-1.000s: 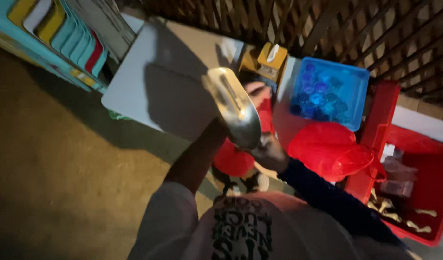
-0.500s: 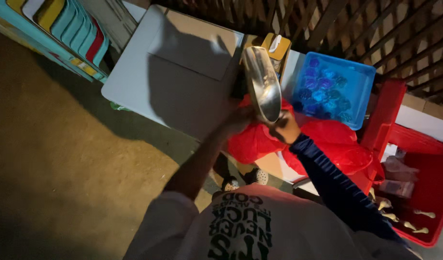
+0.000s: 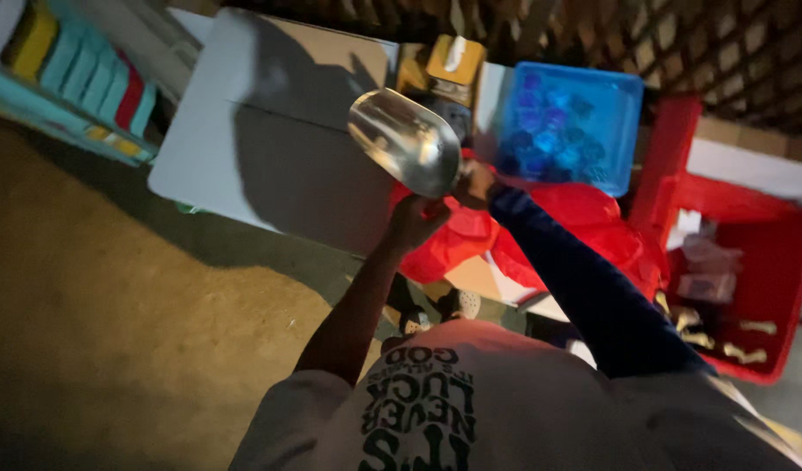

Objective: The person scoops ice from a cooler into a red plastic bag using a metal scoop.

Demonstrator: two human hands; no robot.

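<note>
Nearest the camera, a pale shirt (image 3: 471,392) with dark printed lettering fills the lower frame; a bare arm rises from it on one side, a dark blue sleeve (image 3: 584,288) on the other. The left hand (image 3: 417,220) is curled shut against the bunched top of a red plastic bag (image 3: 584,228), seemingly gripping the plastic, though the fingers are in shadow and the hold cannot be told for certain. The right hand (image 3: 476,181) is closed around the handle of a metal scoop (image 3: 403,141); handle itself hidden inside the fist. Scoop held up above the bag, bowl tilted away towards the tabletop, shiny and catching light; what lies in the bowl cannot be told. Below the hands, dim ground of sandy brown (image 3: 113,331), with a shoe (image 3: 458,303) just visible under the bag. Beyond, a white folding tabletop (image 3: 270,113) carries the shadow of arm and scoop. At its far edge a yellow box (image 3: 453,59). Beside that, a blue crate (image 3: 568,122) holding round blue pieces. Further right, an open red bin (image 3: 767,262) with small pale items lying inside. Far left, stacked teal and yellow trays (image 3: 61,65). Dark lattice fencing (image 3: 680,39) closes the back.
</note>
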